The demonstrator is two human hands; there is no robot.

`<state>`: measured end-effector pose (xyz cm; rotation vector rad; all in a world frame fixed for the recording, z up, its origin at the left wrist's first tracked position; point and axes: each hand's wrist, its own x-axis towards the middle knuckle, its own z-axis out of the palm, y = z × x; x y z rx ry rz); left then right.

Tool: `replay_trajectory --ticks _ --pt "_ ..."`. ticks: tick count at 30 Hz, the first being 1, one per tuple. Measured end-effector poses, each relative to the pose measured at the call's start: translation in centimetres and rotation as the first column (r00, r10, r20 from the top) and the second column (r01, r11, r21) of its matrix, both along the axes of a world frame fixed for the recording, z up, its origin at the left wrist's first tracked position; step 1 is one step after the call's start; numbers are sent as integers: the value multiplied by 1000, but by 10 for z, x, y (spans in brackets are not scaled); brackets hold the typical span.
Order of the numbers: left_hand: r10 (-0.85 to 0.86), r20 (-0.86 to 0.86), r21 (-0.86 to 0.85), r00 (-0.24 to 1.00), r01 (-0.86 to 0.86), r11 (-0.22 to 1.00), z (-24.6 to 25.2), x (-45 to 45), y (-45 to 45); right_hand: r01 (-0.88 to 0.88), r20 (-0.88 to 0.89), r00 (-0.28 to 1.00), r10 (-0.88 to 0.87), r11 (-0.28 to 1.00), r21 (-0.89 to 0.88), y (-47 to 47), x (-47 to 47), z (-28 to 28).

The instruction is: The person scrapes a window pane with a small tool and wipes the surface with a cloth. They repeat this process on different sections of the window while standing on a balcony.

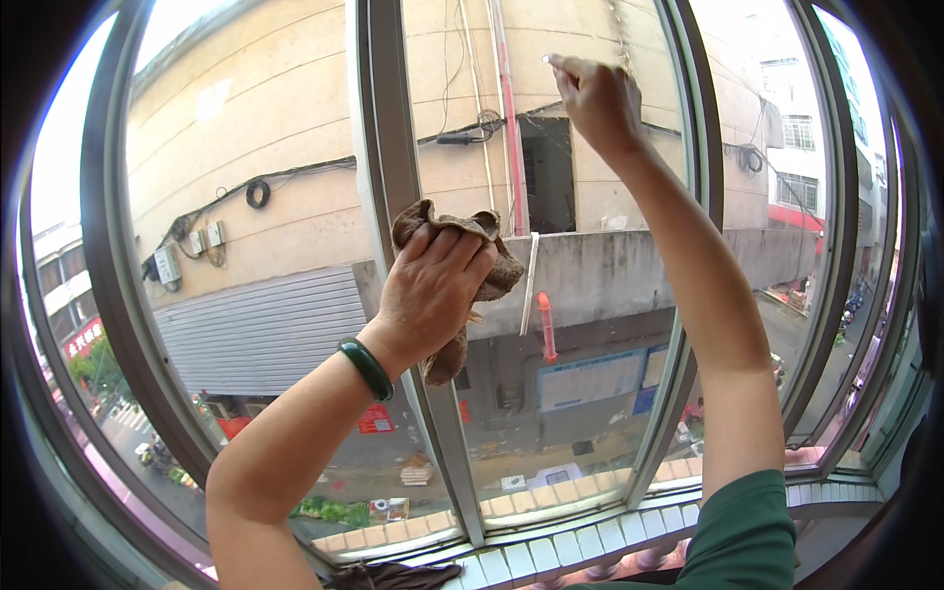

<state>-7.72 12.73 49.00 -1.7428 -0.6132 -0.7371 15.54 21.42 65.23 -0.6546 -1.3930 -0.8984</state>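
My left hand point(435, 295), with a dark green bangle on its wrist, grips a bunched brown cloth point(505, 269) against the grey window frame post point(394, 162) and the glass beside it. My right hand point(599, 99) is raised at the upper right before the window pane point(457, 88). Its fingers are curled, and a small bright white spot shows at the fingertip; whether the hand holds something there cannot be told.
A dark cloth point(398, 577) lies on the white-tiled sill point(560, 549) below. Another upright frame post point(704, 147) stands behind my right arm. Beyond the glass are a beige building wall point(251, 103), cables, a red pipe point(509, 125) and a street far below.
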Motion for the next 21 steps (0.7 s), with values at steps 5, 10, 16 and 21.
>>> replay_trajectory --ticks 5,10,16,21 --pt "19 2 -15 1000 -19 1000 0 1 -1 -27 -24 999 29 997 65 4 3 -4" --pt "-1 3 -8 1000 1 1000 0 0 0 -37 -10 999 38 997 74 -1 -1 -6" --pt "11 16 -56 1000 -10 998 -1 0 2 -39 -94 995 45 997 70 -8 -10 20" --pt "-20 26 -57 999 21 998 -1 -1 2 -3 -59 998 7 998 64 -3 -4 26"
